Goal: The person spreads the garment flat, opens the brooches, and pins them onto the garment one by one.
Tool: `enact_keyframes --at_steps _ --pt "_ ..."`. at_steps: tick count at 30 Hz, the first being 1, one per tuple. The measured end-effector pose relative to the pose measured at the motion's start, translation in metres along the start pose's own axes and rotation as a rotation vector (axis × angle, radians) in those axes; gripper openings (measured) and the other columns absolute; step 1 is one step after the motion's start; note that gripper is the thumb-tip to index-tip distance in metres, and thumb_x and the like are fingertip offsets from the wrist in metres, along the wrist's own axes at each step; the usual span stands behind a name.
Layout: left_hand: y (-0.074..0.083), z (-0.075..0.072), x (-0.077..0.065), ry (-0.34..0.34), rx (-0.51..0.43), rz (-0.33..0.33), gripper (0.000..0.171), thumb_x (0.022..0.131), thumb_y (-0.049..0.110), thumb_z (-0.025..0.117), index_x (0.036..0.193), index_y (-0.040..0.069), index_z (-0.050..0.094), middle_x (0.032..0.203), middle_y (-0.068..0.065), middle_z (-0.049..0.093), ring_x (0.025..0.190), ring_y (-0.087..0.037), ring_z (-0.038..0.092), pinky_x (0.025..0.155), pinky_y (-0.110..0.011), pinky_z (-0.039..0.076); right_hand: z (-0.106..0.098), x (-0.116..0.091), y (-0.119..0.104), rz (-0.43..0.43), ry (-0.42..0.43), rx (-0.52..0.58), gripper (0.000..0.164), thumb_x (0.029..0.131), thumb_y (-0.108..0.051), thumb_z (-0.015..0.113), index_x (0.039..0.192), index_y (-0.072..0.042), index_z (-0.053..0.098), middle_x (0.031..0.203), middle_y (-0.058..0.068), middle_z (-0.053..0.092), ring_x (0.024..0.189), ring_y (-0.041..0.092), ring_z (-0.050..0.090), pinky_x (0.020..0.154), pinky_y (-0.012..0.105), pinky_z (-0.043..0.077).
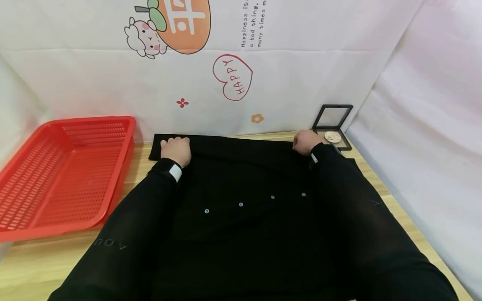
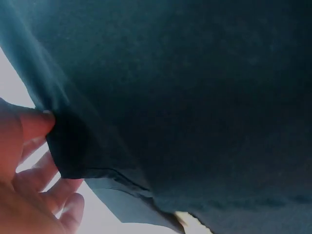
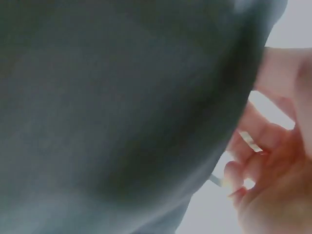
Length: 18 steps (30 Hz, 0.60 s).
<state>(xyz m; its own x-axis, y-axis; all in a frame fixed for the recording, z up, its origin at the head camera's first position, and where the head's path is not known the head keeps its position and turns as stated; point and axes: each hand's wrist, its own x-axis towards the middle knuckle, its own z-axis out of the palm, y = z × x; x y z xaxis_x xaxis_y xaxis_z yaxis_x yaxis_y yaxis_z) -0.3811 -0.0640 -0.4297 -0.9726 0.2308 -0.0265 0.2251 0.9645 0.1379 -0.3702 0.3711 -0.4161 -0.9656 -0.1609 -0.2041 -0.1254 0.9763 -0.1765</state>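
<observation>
A black buttoned shirt [image 1: 241,175] lies spread over the table, with several pale buttons in a row across its middle. At the shirt's far edge, near its left corner, my left hand [image 1: 176,150] pinches the cloth. In the left wrist view, the thumb lies on the dark fabric [image 2: 170,107] with the fingers behind the edge. My right hand [image 1: 306,142] grips the same far edge farther right. The right wrist view has that hand [image 3: 278,146] at the side of the cloth, its fingers curled and the fingertips partly hidden behind the fabric.
A red plastic basket [image 1: 124,167] stands on the left of the wooden table [image 1: 34,267]. Behind the right hand sits an open black-framed case [image 1: 331,106] with a round pale object [image 1: 333,136] in it. White printed cloth [image 1: 301,75] hangs along the back.
</observation>
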Motion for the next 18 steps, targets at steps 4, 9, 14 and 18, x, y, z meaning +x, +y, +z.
enact_keyframes --at_steps 4,9,14,18 --pt "-0.003 0.003 0.003 0.041 -0.021 -0.015 0.027 0.099 0.003 0.05 0.124 0.0 0.061 0.113 -0.027 0.056 0.098 -0.045 0.048 0.085 -0.054 0.031 0.001 -0.005 0.011 -0.007 0.011 0.013 0.016 0.097 -0.011 0.058 0.104 -0.001 0.069 0.1 0.015 0.067 0.085 0.032 0.061 0.077 0.047 0.046" --pt "-0.004 0.001 0.004 0.055 0.002 -0.046 0.021 0.101 0.004 0.047 0.113 0.002 0.064 0.11 -0.026 0.052 0.094 -0.041 0.041 0.082 -0.05 0.027 0.005 -0.009 0.015 -0.023 0.041 0.009 0.014 0.097 -0.008 0.054 0.091 -0.003 0.065 0.078 0.009 0.059 0.07 0.027 0.053 0.07 0.045 0.041" --pt "-0.001 -0.003 0.001 0.029 0.026 -0.058 0.018 0.1 0.003 0.049 0.108 0.003 0.065 0.108 -0.024 0.052 0.094 -0.04 0.039 0.082 -0.049 0.026 0.002 -0.014 0.014 -0.021 0.008 0.02 0.015 0.097 -0.009 0.055 0.092 0.0 0.066 0.078 0.01 0.059 0.069 0.027 0.053 0.07 0.044 0.043" --pt "0.0 -0.005 0.0 0.025 0.03 -0.053 0.018 0.099 0.003 0.05 0.11 0.003 0.065 0.108 -0.024 0.056 0.094 -0.042 0.043 0.083 -0.05 0.029 0.0 -0.017 0.012 -0.024 -0.024 0.002 0.01 0.096 -0.01 0.062 0.097 -0.003 0.069 0.09 0.012 0.065 0.078 0.029 0.059 0.074 0.047 0.046"
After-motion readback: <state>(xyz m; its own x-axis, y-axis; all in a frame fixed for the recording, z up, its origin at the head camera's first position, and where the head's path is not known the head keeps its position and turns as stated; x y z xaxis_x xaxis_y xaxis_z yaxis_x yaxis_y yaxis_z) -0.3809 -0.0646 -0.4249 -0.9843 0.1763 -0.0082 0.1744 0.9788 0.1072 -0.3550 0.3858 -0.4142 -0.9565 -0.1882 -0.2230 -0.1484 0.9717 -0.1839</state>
